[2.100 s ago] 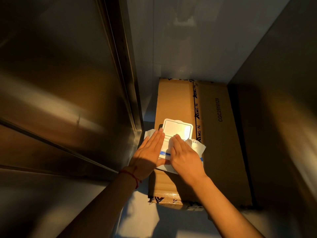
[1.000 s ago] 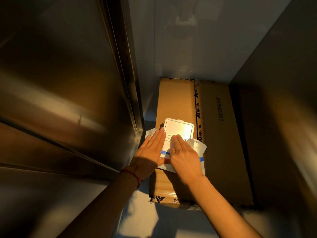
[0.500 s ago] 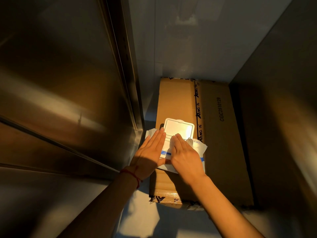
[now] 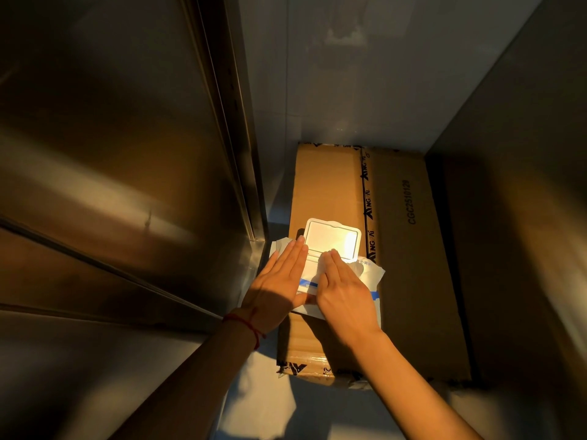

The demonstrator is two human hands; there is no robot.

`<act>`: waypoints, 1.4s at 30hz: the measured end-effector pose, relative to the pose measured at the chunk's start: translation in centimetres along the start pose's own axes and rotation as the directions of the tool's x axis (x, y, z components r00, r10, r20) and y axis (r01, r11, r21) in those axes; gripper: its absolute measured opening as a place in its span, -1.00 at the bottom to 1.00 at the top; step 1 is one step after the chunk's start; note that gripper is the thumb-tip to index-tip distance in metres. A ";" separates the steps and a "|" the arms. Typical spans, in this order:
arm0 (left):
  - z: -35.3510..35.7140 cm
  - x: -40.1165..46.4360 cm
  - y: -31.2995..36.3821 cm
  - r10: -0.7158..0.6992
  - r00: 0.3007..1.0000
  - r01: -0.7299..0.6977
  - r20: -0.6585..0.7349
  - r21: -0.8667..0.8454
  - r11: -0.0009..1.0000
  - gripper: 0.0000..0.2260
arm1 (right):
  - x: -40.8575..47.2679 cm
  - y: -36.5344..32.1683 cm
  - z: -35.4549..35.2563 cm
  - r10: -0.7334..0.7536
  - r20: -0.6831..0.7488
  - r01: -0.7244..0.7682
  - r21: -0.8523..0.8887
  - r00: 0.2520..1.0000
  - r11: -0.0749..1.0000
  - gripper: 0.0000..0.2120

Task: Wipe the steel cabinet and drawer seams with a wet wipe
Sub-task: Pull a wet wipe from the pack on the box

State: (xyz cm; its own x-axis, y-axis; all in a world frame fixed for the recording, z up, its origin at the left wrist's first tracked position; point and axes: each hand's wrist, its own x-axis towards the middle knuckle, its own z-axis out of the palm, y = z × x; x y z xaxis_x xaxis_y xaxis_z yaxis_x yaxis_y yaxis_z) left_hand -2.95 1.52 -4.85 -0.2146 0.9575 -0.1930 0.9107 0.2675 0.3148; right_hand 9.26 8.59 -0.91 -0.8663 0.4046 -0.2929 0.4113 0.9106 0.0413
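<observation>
A white wet-wipe pack [image 4: 370, 274] with a blue stripe lies on a cardboard box, and its hinged lid [image 4: 333, 238] stands flipped up. My left hand [image 4: 279, 287] lies flat on the pack's left side with straight fingers. My right hand [image 4: 341, 285] lies over the pack's opening; its fingertips are on the white wipe there, and whether they pinch it is hidden. The steel cabinet [image 4: 111, 154] fills the left of the view, with a vertical seam [image 4: 228, 122] and a slanting drawer seam [image 4: 104, 268].
The brown cardboard box [image 4: 409, 249] with black printed tape sits on the pale floor [image 4: 286, 408] in a narrow gap. A dark steel panel [image 4: 524, 217] walls in the right side. A grey wall [image 4: 349, 74] closes the back.
Nearly nothing: both hands stay on the pack, with only a slight shift of the right hand's fingers near the opening.
</observation>
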 end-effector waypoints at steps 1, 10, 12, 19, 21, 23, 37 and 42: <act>0.0 -0.1 0.0 0.005 1.000 -0.005 -0.005 -0.020 1.000 -0.37 | -0.1 0.0 0.2 0.002 -0.002 -0.002 0.008 1.000 1.000 -0.48; -0.1 -0.1 0.0 -0.004 1.000 0.004 0.014 0.008 1.000 -0.37 | 0.1 -0.3 -0.2 0.055 -0.057 -0.058 -0.056 0.997 0.997 -0.44; -0.1 -0.1 0.1 -0.009 0.999 0.007 0.031 0.052 0.999 -0.39 | 0.0 -0.3 -0.2 0.051 -0.050 -0.054 -0.063 0.997 0.997 -0.42; -0.6 -0.3 0.4 -0.037 0.997 0.028 0.064 0.135 0.990 -0.32 | 0.3 0.4 0.5 0.039 -0.021 -0.040 -0.064 0.999 0.997 -0.48; -0.6 -0.3 0.4 -0.040 0.997 0.031 0.066 0.142 0.989 -0.32 | 0.1 0.3 0.4 0.042 -0.036 -0.044 -0.070 0.998 0.997 -0.45; -0.7 -0.2 0.4 -0.052 0.995 0.040 0.082 0.144 0.989 -0.29 | -0.2 0.2 -0.3 0.090 -0.042 -0.093 -0.065 0.995 0.994 -0.37; -0.5 -0.3 0.4 -0.039 0.998 0.034 0.047 0.104 0.994 -0.33 | 0.1 -0.2 0.4 0.092 -0.073 -0.096 -0.049 0.993 0.994 -0.39; 0.0 -0.3 0.1 -0.012 1.000 0.010 0.012 0.091 0.996 -0.33 | 0.3 -0.4 -0.3 0.153 -0.120 -0.152 0.021 0.981 0.988 -0.35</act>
State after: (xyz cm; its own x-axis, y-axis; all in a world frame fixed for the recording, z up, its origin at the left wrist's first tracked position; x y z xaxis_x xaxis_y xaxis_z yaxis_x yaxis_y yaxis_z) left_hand -2.77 1.23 -4.72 -0.2208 0.9529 -0.2078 0.9366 0.2666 0.2273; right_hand 8.78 8.36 -0.68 -0.8207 0.5465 -0.1665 0.5438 0.8366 0.0655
